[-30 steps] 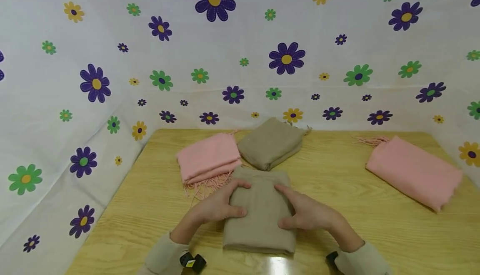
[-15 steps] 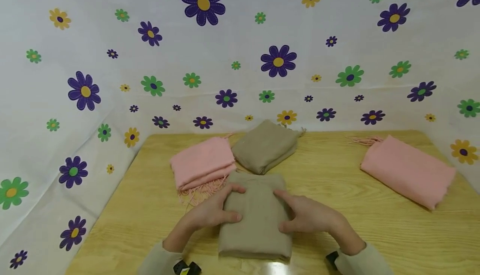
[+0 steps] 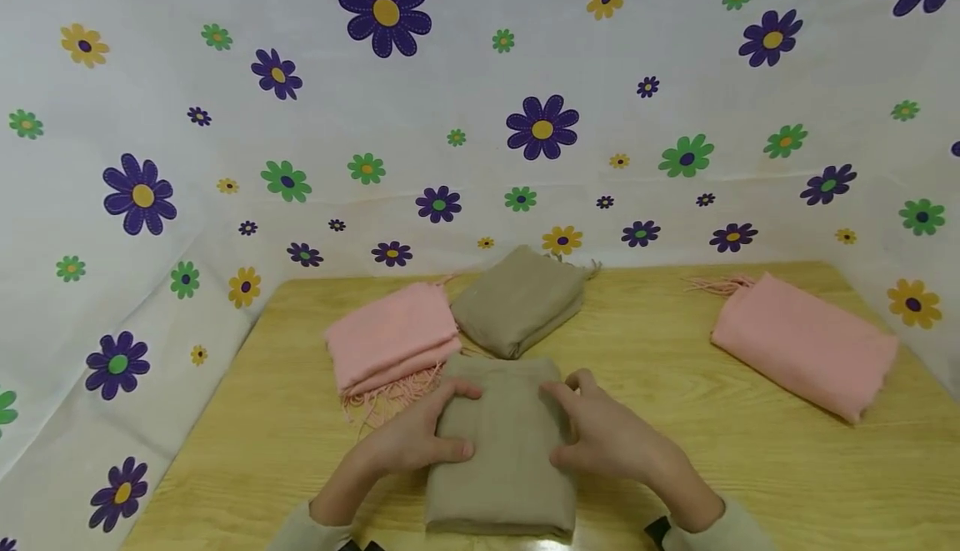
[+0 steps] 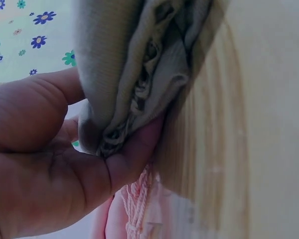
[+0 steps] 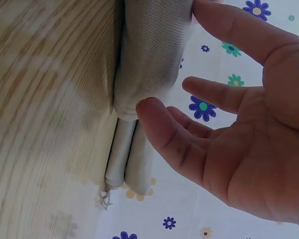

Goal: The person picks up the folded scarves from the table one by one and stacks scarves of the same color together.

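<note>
A folded beige scarf (image 3: pixel 506 459) lies on the table in front of me, between both hands. My left hand (image 3: pixel 405 438) grips its left side, thumb on top; in the left wrist view the fingers (image 4: pixel 132 154) curl under the layered edge, where folds of cloth (image 4: pixel 109 59) show. At the right side, my right hand (image 3: pixel 618 443) has its thumb and a fingertip at the scarf's edge, with another finger raised. The right wrist view shows this hand (image 5: pixel 239 134) with loosely spread fingers beside the rounded fold (image 5: pixel 152 55), one fingertip right at the cloth.
Behind the scarf, a folded pink fringed scarf (image 3: pixel 393 334) and a second beige one (image 3: pixel 521 301) lie close together. Another pink scarf (image 3: pixel 802 347) is at the right of the wooden table (image 3: pixel 645 376). A flowered white cloth (image 3: pixel 465 76) hangs behind.
The head view has shifted, so everything sits further left and slightly lower. A finger of my right hand has lifted off the scarf's side. The left hand keeps its hold.
</note>
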`<state>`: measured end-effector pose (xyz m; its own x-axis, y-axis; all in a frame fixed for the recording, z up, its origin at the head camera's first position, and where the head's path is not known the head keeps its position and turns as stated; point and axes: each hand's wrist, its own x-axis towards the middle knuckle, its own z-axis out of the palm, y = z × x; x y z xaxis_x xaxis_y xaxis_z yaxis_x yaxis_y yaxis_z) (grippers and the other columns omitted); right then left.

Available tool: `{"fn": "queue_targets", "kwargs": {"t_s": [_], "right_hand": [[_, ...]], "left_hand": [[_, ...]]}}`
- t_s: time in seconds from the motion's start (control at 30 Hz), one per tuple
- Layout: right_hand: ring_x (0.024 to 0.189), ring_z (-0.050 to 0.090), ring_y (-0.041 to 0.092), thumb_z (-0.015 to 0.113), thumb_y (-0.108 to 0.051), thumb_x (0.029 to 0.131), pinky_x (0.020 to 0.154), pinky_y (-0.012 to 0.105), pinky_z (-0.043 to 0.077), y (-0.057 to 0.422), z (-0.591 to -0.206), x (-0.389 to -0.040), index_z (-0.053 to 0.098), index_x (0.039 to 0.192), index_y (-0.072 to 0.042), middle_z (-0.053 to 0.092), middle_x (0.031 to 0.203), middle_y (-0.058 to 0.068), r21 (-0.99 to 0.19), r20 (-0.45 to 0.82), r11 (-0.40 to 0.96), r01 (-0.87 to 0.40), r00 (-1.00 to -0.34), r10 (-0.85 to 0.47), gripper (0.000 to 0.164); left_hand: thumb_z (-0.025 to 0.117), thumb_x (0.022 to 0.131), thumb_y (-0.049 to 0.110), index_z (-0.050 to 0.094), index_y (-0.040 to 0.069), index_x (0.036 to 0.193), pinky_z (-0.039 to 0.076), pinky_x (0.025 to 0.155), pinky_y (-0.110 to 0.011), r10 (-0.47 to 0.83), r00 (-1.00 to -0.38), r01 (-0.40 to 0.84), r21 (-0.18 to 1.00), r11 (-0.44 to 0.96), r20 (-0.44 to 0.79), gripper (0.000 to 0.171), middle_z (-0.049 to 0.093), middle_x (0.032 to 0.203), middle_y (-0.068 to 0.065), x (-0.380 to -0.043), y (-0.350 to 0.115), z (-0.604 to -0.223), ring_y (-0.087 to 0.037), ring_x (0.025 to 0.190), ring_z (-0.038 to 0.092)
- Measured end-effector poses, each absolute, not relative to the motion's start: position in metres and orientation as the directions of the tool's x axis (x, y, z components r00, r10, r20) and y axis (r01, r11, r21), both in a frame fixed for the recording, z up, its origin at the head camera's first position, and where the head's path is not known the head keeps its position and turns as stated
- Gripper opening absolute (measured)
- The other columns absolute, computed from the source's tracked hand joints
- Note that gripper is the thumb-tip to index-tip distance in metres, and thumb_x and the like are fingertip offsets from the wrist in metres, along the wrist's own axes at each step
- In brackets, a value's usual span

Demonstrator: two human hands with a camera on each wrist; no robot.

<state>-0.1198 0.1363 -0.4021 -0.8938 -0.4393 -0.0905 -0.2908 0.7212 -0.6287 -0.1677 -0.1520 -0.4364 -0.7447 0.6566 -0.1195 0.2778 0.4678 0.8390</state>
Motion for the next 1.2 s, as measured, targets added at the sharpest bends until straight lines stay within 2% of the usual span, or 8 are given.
{"fn": "queue_targets", "kwargs": {"t_s": [0.17, 0.27, 0.5, 0.77, 1.2], "right_hand": [[0.115, 0.053, 0.028, 0.082, -0.014, 0.078, 0.093, 0.045, 0.048, 0.137, -0.399, -0.120, 0.048, 0.143, -0.004, 0.043, 0.139, 0.018, -0.625, -0.070, 0.704, -0.336, -0.875, -0.480, 0.073], [0.125, 0.050, 0.032, 0.081, -0.015, 0.079, 0.099, 0.049, 0.045, 0.139, -0.398, -0.121, 0.048, 0.144, -0.005, 0.041, 0.146, 0.018, -0.624, -0.097, 0.703, -0.342, -0.858, -0.504, 0.073], [0.123, 0.052, 0.030, 0.080, -0.018, 0.081, 0.099, 0.047, 0.046, 0.141, -0.401, -0.122, 0.044, 0.146, -0.005, 0.035, 0.150, 0.021, -0.592, -0.136, 0.723, -0.356, -0.840, -0.526, 0.076], [0.121, 0.054, 0.028, 0.080, -0.020, 0.081, 0.097, 0.043, 0.048, 0.130, -0.406, -0.125, 0.044, 0.146, -0.007, 0.034, 0.151, 0.020, -0.589, -0.133, 0.707, -0.391, -0.817, -0.562, 0.076], [0.126, 0.051, 0.025, 0.078, -0.027, 0.083, 0.101, 0.041, 0.046, 0.137, -0.411, -0.121, 0.045, 0.147, -0.011, 0.033, 0.152, 0.013, -0.610, -0.183, 0.722, -0.327, -0.828, -0.530, 0.074]], "left_hand": [[0.077, 0.088, 0.028, 0.047, 0.014, 0.137, 0.038, 0.102, -0.049, 0.659, -0.746, 0.317, 0.817, 0.481, -0.099, 0.060, 0.049, 0.137, -0.011, -0.169, -0.149, -0.434, -0.027, 0.121, 0.048], [0.077, 0.087, 0.028, 0.047, 0.015, 0.137, 0.038, 0.101, -0.049, 0.657, -0.747, 0.322, 0.810, 0.490, -0.100, 0.060, 0.049, 0.136, -0.011, -0.170, -0.145, -0.433, -0.027, 0.120, 0.049], [0.077, 0.087, 0.030, 0.047, 0.017, 0.138, 0.037, 0.103, -0.051, 0.665, -0.741, 0.343, 0.800, 0.493, -0.092, 0.060, 0.050, 0.138, -0.010, -0.174, -0.140, -0.433, -0.027, 0.123, 0.049], [0.077, 0.087, 0.035, 0.048, 0.021, 0.138, 0.042, 0.097, -0.046, 0.634, -0.764, 0.327, 0.776, 0.539, -0.118, 0.061, 0.054, 0.131, -0.007, -0.170, -0.154, -0.432, -0.022, 0.115, 0.053], [0.077, 0.086, 0.036, 0.047, 0.021, 0.136, 0.043, 0.095, -0.037, 0.679, -0.724, 0.328, 0.804, 0.495, -0.123, 0.060, 0.054, 0.127, -0.006, -0.171, -0.151, -0.435, -0.021, 0.111, 0.053]]}}
